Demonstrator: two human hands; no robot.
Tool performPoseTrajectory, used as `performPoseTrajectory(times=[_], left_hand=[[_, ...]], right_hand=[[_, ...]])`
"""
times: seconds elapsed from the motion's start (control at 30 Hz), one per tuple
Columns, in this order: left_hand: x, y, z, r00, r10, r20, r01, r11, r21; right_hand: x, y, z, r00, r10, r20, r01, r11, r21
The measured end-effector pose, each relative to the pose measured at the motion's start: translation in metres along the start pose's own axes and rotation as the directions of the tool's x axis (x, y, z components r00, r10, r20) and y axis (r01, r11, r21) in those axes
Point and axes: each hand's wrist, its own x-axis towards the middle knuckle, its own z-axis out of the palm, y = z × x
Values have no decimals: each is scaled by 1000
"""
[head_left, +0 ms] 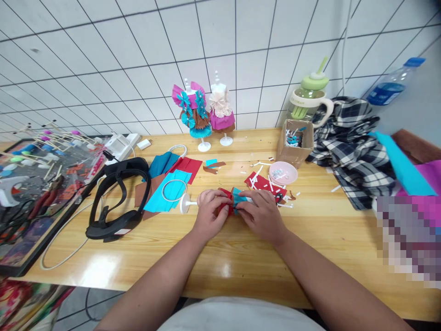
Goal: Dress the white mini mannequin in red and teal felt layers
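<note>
A miniature dress form lies on its side, its white round base (pixel 185 203) pointing left. My left hand (pixel 212 209) is closed around its red pleated paper (pixel 225 202) section. At the form's middle, the fingers of my right hand (pixel 260 212) pinch a light-blue pleated frill (pixel 237 198). Both hands are close together over the table, and the fingers hide much of the form's upper end. Just behind my right hand is a red paper sheet (pixel 263 183) covered with thin white strips.
Two dressed mini forms (pixel 196 108) stand by the tiled wall. Left lie blue paper (pixel 165 195), a black headset strap (pixel 119 202) and a cluttered tray (pixel 20 257). Right are a pink dish (pixel 283 173), a cardboard box (pixel 292 154), a jug (pixel 306 99) and plaid cloth (pixel 341 142).
</note>
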Motion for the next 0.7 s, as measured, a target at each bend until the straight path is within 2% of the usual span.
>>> performPoseTrajectory(times=[0.37, 0.7], left_hand=[[1, 2, 1, 1000, -5, 10, 5, 1000, 28], [0, 0, -1, 998, -31, 47, 32, 999, -22]], right_hand=[[2, -5, 1, 1000, 29, -5, -29, 1000, -4], [4, -7, 2, 995, 102, -21, -102, 994, 26]])
